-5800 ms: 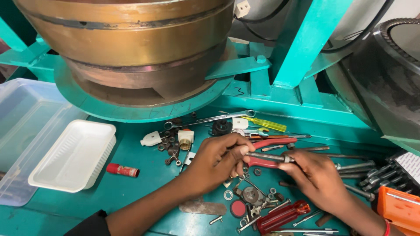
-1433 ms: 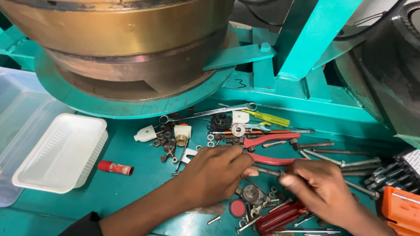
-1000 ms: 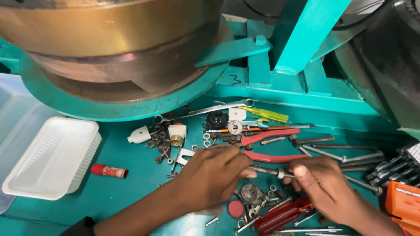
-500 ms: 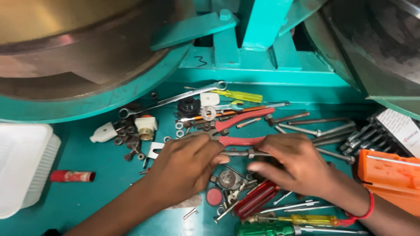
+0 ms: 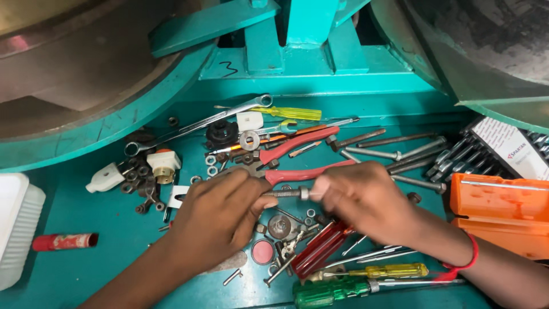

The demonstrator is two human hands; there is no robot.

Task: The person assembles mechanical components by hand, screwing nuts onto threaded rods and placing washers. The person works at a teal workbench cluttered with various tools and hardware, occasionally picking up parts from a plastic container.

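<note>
Centre of the frame, a threaded bolt (image 5: 284,193) lies level between both hands, just above the cluttered teal bench (image 5: 86,212). Left hand (image 5: 220,214) has its fingers curled closed around the bolt's left end; right hand (image 5: 366,197) pinches the other end, thumb and forefinger closed on what looks like a nut or the bolt head, too small to tell which. To do this well: keep the bolt level, hold one end fixed, turn only the other, and stay over the bench so a dropped piece lands among the rest.

Just behind the bolt lie red-handled pliers (image 5: 297,157). Upper centre: a long spanner (image 5: 197,123) and a yellow screwdriver (image 5: 291,113). Below the hands: a red-handled tool (image 5: 320,252), a green screwdriver (image 5: 337,290), loose washers and screws. Right edge: an orange case (image 5: 500,209) and a socket rack (image 5: 457,157). Lower left: a small red tube (image 5: 64,241) and a white tray (image 5: 17,229). Teal machine frame (image 5: 320,40) and big round metal drums fill the top.
</note>
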